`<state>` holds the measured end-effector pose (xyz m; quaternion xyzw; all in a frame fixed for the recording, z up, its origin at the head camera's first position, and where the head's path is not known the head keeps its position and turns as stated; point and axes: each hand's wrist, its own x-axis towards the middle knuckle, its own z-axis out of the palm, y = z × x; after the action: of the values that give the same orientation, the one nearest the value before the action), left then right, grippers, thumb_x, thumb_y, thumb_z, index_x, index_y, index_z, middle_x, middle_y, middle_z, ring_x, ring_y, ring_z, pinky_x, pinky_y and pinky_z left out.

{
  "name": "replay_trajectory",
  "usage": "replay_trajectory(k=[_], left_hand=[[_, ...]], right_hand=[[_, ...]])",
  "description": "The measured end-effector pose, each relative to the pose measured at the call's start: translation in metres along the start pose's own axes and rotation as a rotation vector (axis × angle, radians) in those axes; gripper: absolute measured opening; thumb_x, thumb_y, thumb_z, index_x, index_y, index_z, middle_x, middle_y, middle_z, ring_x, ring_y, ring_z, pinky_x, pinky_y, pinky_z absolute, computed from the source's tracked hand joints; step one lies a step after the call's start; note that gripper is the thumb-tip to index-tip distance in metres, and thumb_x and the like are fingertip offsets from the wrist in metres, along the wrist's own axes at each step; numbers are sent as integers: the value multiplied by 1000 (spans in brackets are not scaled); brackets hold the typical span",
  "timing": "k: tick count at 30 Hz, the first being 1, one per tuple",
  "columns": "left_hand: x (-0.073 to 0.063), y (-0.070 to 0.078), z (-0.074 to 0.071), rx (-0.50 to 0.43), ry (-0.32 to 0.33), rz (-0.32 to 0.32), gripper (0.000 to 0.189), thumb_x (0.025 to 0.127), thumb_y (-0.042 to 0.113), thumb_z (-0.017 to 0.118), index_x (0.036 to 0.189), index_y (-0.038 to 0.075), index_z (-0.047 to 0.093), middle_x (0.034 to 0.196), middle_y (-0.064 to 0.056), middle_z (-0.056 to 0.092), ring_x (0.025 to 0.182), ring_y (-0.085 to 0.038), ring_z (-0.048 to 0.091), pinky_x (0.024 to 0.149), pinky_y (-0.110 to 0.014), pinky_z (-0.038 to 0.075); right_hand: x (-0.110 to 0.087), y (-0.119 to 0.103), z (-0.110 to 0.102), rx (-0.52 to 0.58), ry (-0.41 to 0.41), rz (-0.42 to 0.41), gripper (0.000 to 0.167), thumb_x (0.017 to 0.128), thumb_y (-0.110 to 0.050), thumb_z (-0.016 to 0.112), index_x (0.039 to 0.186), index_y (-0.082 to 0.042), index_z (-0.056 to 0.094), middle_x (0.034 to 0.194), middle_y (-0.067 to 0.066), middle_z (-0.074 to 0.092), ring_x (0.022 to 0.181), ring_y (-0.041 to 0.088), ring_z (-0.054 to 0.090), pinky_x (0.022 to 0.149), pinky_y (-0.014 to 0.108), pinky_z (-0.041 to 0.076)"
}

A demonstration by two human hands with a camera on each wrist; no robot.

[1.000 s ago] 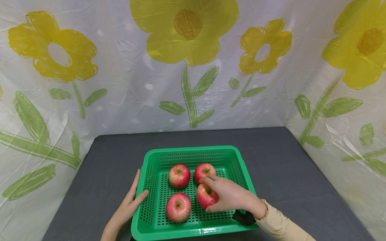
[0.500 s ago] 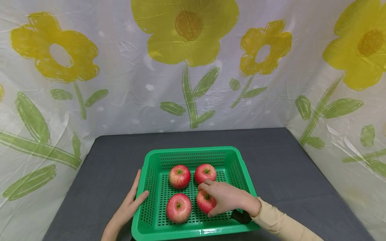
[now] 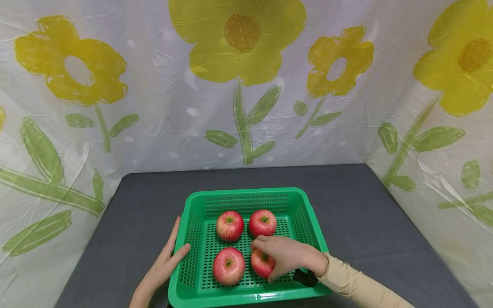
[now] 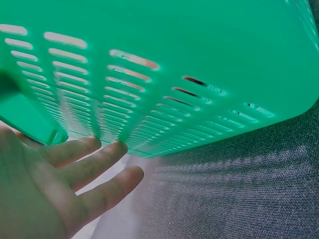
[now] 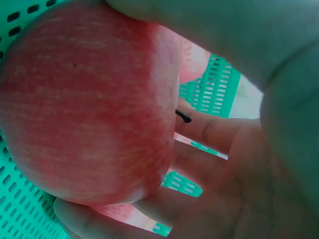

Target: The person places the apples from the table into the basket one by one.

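Note:
My right hand (image 3: pixel 286 254) grips a red apple (image 3: pixel 262 264) at the basket's near right, thumb on its near side and fingers over its far side. In the right wrist view this apple (image 5: pixel 89 104) fills the left half, its dark stem toward the palm. The green plastic basket (image 3: pixel 215 300) also holds three other apples: one far left (image 3: pixel 229 226), one far right (image 3: pixel 263 223), one near left (image 3: pixel 229 266). My left hand (image 3: pixel 165 261) rests along the basket's left side, thumb on the rim. The left wrist view shows its fingers (image 4: pixel 107 196) straight beside the slotted outer wall.
The basket stands on a table with a dark grey cloth (image 3: pixel 154 201). Behind and at both sides hangs a pale curtain (image 3: pixel 161 124) printed with yellow flowers. A black strap (image 3: pixel 305 278) sits by the right wrist.
My right hand has moved down and slightly nearer with its apple, away from the far right apple. The left hand, the basket and the other apples stay in place.

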<state>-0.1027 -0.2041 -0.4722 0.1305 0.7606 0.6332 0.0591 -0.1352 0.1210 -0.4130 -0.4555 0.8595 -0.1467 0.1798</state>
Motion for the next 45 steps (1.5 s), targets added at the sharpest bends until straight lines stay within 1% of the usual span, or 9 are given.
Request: replay_trajectory(k=[10, 20, 30, 35, 39, 45], left_hand=[[0, 0, 0, -3, -2, -6, 72, 100, 12, 41, 148, 27, -11, 153, -6, -17, 137, -32, -14, 102, -66, 0], [1, -2, -2, 8, 1, -4, 72, 100, 12, 41, 148, 27, -11, 153, -6, -17, 138, -30, -14, 102, -66, 0], [3, -2, -3, 3, -7, -11, 72, 101, 12, 41, 148, 27, -11, 153, -5, -17, 138, -30, -14, 102, -64, 0], [3, -1, -3, 4, -4, -9, 72, 100, 13, 41, 148, 27, -11, 153, -6, -17, 138, -31, -14, 102, -66, 0], [3, -1, -3, 7, -5, -11, 72, 100, 13, 41, 148, 27, -11, 153, -6, -17, 138, -31, -14, 102, -66, 0], [3, 0, -3, 3, -4, -13, 72, 100, 13, 42, 148, 27, -11, 153, -5, -16, 138, -32, -14, 102, -66, 0]], right_hand=[[1, 0, 0, -10, -19, -8, 69, 56, -19, 91, 113, -15, 53, 107, -10, 51, 87, 2, 48, 77, 17, 44], [2, -1, 1, -139, -34, -38, 77, 56, -22, 91, 120, -15, 50, 113, -7, 49, 100, 6, 48, 78, 19, 46], [3, 1, 2, -180, -30, -66, 82, 51, -20, 93, 120, -12, 49, 114, -5, 49, 103, 8, 49, 80, 19, 46], [3, 2, 1, -192, -24, -75, 82, 51, -20, 93, 120, -12, 49, 114, -5, 49, 103, 9, 49, 78, 19, 46], [2, 2, 1, -191, -22, -73, 82, 50, -20, 93, 119, -12, 49, 114, -4, 49, 103, 9, 50, 78, 19, 46], [2, 3, 1, -198, -26, -43, 80, 51, -20, 93, 117, -15, 48, 114, -5, 49, 104, 9, 50, 77, 21, 47]])
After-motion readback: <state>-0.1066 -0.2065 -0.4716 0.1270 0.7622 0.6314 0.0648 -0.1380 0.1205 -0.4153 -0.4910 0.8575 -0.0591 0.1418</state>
